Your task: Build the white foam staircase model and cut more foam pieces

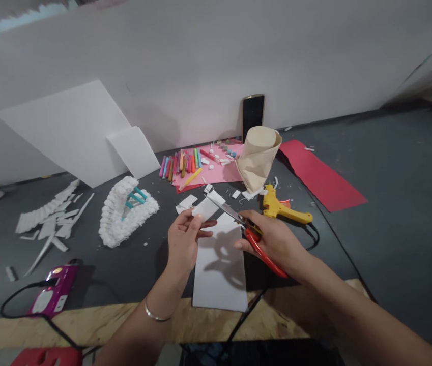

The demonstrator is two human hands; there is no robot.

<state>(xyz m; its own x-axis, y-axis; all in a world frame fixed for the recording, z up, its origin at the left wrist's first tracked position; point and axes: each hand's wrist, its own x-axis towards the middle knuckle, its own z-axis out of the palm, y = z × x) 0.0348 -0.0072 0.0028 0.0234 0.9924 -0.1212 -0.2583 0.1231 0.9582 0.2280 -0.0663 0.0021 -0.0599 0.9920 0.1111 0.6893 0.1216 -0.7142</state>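
Pinched between the thumb and fingers of my left hand (185,239) is a small piece of white paper (208,205). My right hand (277,239) grips scissors (263,251) with red handles, and their blades reach to the paper's upper right edge. Whether the blades are parted there is too small to tell. Below both hands a larger white sheet (219,284) lies on the table, with shadows of the hands and scissors on it. White scraps (186,203) lie just beyond my left hand. A yellow glue gun (286,211) rests beyond my right hand.
A white bumpy model (124,218) with teal sticks stands left. Markers (181,162) lie on pink paper (223,175). Behind are a rolled tan paper (259,155) and a phone (253,114). Red paper (322,178) lies right; a purple power strip (55,290) with cables sits front left.
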